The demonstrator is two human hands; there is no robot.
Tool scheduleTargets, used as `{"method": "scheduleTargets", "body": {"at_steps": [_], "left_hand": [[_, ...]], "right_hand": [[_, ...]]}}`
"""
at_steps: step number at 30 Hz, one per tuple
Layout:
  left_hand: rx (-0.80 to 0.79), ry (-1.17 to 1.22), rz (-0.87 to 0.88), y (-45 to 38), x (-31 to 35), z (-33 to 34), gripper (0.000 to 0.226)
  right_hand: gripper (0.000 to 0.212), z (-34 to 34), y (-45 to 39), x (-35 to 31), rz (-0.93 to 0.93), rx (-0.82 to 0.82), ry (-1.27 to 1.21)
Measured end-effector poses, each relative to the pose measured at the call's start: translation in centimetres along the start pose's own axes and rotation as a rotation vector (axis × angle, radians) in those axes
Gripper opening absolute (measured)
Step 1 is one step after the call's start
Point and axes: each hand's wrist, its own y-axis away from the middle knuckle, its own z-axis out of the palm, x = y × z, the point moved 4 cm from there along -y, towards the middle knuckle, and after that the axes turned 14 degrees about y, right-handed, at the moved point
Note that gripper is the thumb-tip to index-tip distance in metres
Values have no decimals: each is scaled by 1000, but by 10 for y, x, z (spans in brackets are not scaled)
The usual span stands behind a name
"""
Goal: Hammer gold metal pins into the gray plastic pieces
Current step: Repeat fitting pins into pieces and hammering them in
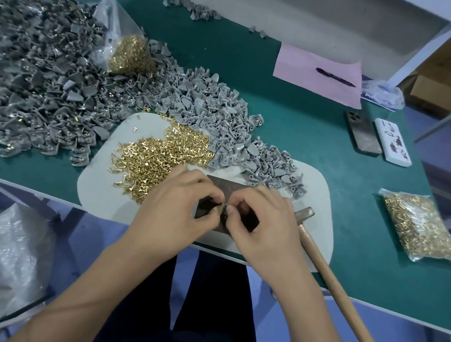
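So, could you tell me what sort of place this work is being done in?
Most likely a small factory or workshop assembly bench. Big heaps of gray plastic pieces and loose gold pins cover the green table, a hammer lies beside the hands, and cardboard boxes sit behind.

Green table (292, 116) w/ white mat (100, 187), gray pieces (49, 87), phones (362, 133).

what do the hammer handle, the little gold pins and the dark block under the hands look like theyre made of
Hammer handle: looks like wood, pale brown, matte, faint grain. Gold pins: probably brass or brass-plated metal, with bright yellow glints. Dark block: likely steel, a flat grey-brown face with a dull sheen, though both hands, left hand and right hand, cover most of it.
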Motion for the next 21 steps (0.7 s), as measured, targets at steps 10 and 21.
{"method": "scheduleTargets", "body": {"at_steps": [10, 21], "left_hand": [[-47, -48, 31, 1, 4, -2, 12], [16, -159, 53, 2, 5, -2, 9]], "right_hand": [[8, 8, 2, 0, 38, 61, -108], [12, 6, 2, 5, 30, 78, -219]]}}
